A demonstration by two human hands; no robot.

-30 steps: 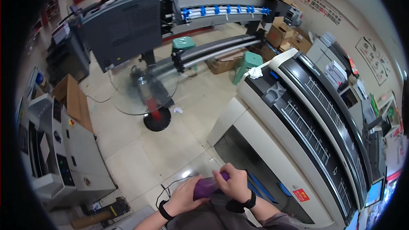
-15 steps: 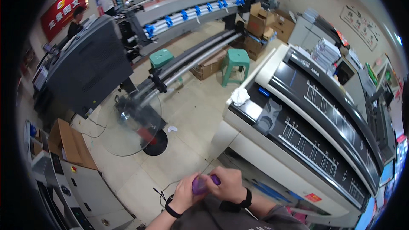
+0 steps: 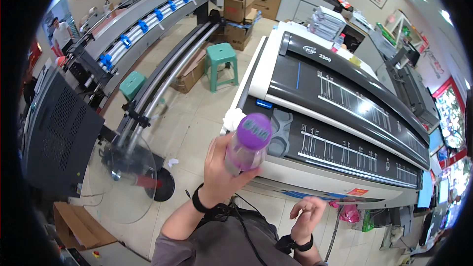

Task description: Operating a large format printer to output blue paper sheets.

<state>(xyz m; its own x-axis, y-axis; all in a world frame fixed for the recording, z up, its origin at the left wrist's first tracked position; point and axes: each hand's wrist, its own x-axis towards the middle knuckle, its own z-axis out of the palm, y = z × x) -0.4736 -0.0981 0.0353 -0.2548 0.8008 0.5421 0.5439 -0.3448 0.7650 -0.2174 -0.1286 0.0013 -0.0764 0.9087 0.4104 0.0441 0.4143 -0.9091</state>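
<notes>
My left hand (image 3: 217, 170) is wrapped round a clear plastic bottle with a purple lid (image 3: 253, 130). Its lid faces up, with dark marks on top, and its lower body is hidden by my fingers. The bottle is held up in front of the near left corner of a large black-and-white wide-format scanner (image 3: 345, 143). My right hand (image 3: 309, 216) is apart from it, lower and to the right, with loosely curled fingers and nothing in them. A crumpled white tissue (image 3: 232, 118) lies on the scanner's corner, just behind the bottle.
A grey molded tray (image 3: 281, 130) sits on the scanner's near left end. Left stands a wide printer with a roller bar (image 3: 170, 74) and a clear round disc (image 3: 123, 182). A green stool (image 3: 221, 61) and cardboard boxes (image 3: 239, 7) are farther back. A person (image 3: 62, 34) stands far left.
Both hands were together on the bottle low in front of me. My left hand has raised it toward the scanner, and my right hand has let go. The view has turned right.
</notes>
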